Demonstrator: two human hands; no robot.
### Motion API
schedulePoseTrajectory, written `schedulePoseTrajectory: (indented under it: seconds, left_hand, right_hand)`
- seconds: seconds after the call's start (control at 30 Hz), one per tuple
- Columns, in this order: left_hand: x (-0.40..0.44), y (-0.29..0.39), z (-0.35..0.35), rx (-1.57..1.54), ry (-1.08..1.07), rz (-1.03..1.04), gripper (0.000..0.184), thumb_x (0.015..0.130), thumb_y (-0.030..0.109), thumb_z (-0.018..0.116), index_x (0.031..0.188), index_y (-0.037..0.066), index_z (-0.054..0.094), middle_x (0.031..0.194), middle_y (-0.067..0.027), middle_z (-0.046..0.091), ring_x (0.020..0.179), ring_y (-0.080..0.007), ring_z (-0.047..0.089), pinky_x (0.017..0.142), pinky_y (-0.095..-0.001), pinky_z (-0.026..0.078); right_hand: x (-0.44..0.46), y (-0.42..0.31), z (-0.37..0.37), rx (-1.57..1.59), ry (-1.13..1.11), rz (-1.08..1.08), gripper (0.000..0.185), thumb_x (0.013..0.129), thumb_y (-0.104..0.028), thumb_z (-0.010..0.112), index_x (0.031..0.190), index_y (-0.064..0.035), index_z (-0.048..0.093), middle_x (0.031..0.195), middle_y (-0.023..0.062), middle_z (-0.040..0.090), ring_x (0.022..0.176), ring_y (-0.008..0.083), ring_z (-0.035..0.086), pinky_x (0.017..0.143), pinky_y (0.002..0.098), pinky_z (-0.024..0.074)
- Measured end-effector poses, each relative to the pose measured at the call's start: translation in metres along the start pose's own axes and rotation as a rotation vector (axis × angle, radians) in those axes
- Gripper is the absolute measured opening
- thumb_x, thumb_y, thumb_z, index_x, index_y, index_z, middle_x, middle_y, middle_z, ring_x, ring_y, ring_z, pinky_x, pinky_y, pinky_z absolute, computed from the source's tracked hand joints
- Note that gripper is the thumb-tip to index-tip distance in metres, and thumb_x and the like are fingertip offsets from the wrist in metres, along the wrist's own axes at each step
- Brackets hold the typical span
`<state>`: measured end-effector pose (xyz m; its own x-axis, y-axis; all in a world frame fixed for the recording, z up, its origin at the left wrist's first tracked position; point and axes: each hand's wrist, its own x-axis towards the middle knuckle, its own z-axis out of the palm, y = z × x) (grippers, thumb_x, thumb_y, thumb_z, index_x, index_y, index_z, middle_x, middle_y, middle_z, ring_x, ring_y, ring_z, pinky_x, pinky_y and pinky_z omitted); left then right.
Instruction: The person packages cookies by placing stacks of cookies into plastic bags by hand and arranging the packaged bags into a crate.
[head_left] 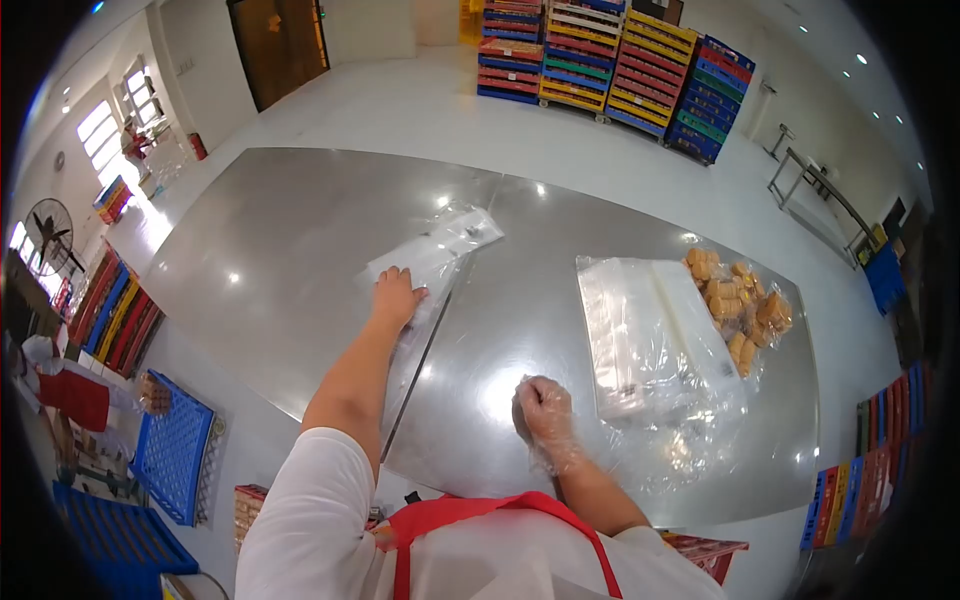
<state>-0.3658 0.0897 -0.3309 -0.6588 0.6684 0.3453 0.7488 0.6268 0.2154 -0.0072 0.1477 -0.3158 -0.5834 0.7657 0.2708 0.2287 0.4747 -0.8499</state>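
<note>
My left hand [397, 296] is bare and reaches out to a loose pile of clear plastic bags [440, 248] near the table's seam. Its fingers lie on the near end of the pile, with the thumb apart. My right hand [546, 408], in a clear plastic glove, is curled closed just above the steel table [310, 230]; what its fingers hold, if anything, is hidden. To the right of it lies a flat stack of large clear plastic bags [650, 330]. Beyond that stack are clear packs of round golden-brown baked pieces [735, 300].
Tall stacks of coloured crates [610, 70] stand past the table's far side. More crates are at left [115, 310] and right [865, 480]. A co-worker in a red apron [75, 398] is at the left beside a blue crate [175, 450]. A fan [52, 235] stands farther back.
</note>
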Motion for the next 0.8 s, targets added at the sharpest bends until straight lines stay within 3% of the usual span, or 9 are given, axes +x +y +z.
schedulePoseTrajectory:
  seconds: [0.07,0.1,0.3,0.4,0.6,0.7,0.8]
  left_hand:
    - [0.000,0.011,-0.012,0.076,-0.127,-0.032,0.044,0.090,0.037,0.065,0.117,0.002,0.063,0.121,-0.0144,0.058,0.113,-0.0357,0.055,0.095,-0.0503,0.045]
    - [-0.003,0.017,-0.023,0.118,-0.195,-0.045,0.044,0.091,0.036,0.064,0.117,0.001,0.062,0.118,-0.0146,0.058,0.112,-0.0352,0.055,0.094,-0.0503,0.046]
    - [-0.021,0.033,-0.032,0.167,-0.142,-0.005,0.031,0.095,0.026,0.057,0.110,0.000,0.064,0.116,-0.0146,0.059,0.111,-0.0353,0.056,0.087,-0.0488,0.050]
    - [-0.020,0.018,-0.021,0.149,-0.201,0.078,0.025,0.094,0.019,0.055,0.104,-0.002,0.063,0.112,-0.0175,0.061,0.102,-0.0367,0.060,0.084,-0.0479,0.052]
    - [-0.020,-0.002,-0.061,-0.135,0.083,-0.043,0.010,0.088,0.008,0.057,0.089,-0.001,0.061,0.092,-0.0208,0.065,0.088,-0.0393,0.065,0.081,-0.0471,0.052]
    - [-0.050,-0.020,-0.086,-0.218,-0.097,0.031,0.011,0.087,0.009,0.061,0.091,0.000,0.066,0.092,-0.0201,0.068,0.088,-0.0394,0.065,0.077,-0.0468,0.052]
    - [-0.067,-0.049,-0.062,-0.449,-0.062,0.027,0.017,0.087,0.012,0.066,0.099,0.002,0.069,0.090,-0.0187,0.069,0.082,-0.0336,0.067,0.074,-0.0418,0.052]
  right_hand:
    - [0.000,-0.004,-0.002,0.028,0.027,-0.025,0.016,0.089,-0.012,0.062,0.085,0.0017,0.068,0.078,0.0156,0.068,0.069,0.0249,0.066,0.066,0.0353,0.0516]
    - [0.001,-0.005,-0.002,0.063,0.017,-0.009,0.015,0.089,-0.011,0.062,0.084,0.0018,0.068,0.077,0.0155,0.068,0.068,0.0250,0.065,0.066,0.0354,0.0515]
    - [0.004,-0.002,-0.003,0.091,0.023,-0.017,0.015,0.089,-0.010,0.063,0.081,0.0023,0.066,0.074,0.0151,0.067,0.066,0.0254,0.065,0.063,0.0359,0.0505]
    - [0.003,0.004,0.003,0.072,0.053,-0.040,0.017,0.089,-0.012,0.063,0.080,0.0020,0.066,0.074,0.0163,0.066,0.066,0.0277,0.065,0.063,0.0368,0.0502]
    - [-0.002,-0.015,-0.002,-0.140,0.057,-0.094,0.023,0.092,-0.021,0.061,0.083,-0.0002,0.065,0.080,0.0225,0.064,0.073,0.0404,0.062,0.066,0.0444,0.0488]
    - [-0.010,-0.017,0.005,-0.285,0.037,-0.014,0.027,0.093,-0.025,0.059,0.083,-0.0006,0.065,0.082,0.0237,0.063,0.079,0.0421,0.061,0.070,0.0464,0.0485]
    - [-0.007,-0.015,0.012,-0.282,0.038,0.041,0.028,0.092,-0.028,0.062,0.092,-0.0010,0.068,0.082,0.0203,0.065,0.081,0.0368,0.065,0.072,0.0422,0.0508]
